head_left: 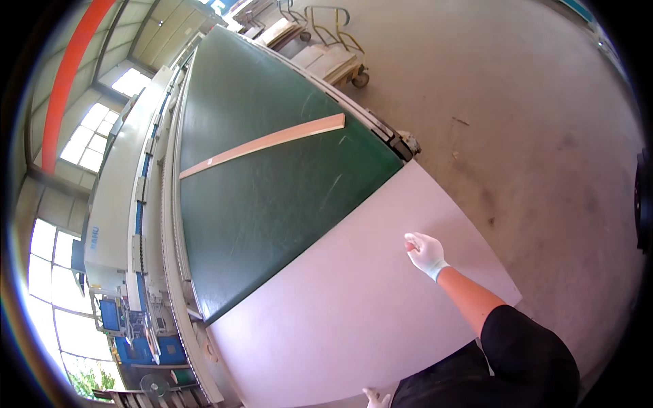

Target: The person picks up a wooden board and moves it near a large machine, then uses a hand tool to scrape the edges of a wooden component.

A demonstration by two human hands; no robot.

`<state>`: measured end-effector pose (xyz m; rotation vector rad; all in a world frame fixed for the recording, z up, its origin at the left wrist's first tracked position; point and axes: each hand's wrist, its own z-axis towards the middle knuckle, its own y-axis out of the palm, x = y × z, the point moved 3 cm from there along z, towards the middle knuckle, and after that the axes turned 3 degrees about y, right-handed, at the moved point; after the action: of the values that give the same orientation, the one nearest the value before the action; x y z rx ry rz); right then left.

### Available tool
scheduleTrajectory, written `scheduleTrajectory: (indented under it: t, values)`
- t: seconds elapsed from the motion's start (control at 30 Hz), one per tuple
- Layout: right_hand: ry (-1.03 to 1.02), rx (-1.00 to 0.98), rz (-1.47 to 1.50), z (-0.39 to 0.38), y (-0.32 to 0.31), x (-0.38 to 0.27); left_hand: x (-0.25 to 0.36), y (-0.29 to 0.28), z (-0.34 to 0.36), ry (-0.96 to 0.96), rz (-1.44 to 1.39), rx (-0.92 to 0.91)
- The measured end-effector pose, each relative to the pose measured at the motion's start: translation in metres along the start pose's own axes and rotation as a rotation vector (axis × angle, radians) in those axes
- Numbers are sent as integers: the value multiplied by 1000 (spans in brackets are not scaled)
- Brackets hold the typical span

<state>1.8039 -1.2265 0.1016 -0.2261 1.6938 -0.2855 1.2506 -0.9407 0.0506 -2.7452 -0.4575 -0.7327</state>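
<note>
My right hand (425, 255), in a white glove with bare fingertips, hovers over or rests on a pale pinkish-white tabletop (340, 285); I cannot tell if it touches. Its fingers are curled in and nothing shows in them. At the lower edge of the picture, my left hand (376, 398), also gloved, is at the tabletop's near edge. Its visible fingers stand apart, and the rest is cut off. Beyond the tabletop lies a green conveyor belt (272, 211). A long narrow wooden strip (272, 141) lies slantwise across the belt.
A long machine (122, 183) with a chain-lined rail (170, 224) runs along the left side of the belt. A small screen (109, 315) is mounted at its near end. Trolleys with boards (326, 61) stand at the far right of the belt. Concrete floor (517, 136) extends on the right.
</note>
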Motion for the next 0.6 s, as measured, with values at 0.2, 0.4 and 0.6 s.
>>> scheduleTrajectory:
  t: [0.2,0.4,0.6]
  values:
    - [-238,106,-164,-3,15,-17,95,59,-43,202,466,-101]
    - [-73,-14,-126,12,8,0,107,90,-79,311,338,-163]
    - [476,-233,609,47,5,10,-25,57,-74,97,275,87]
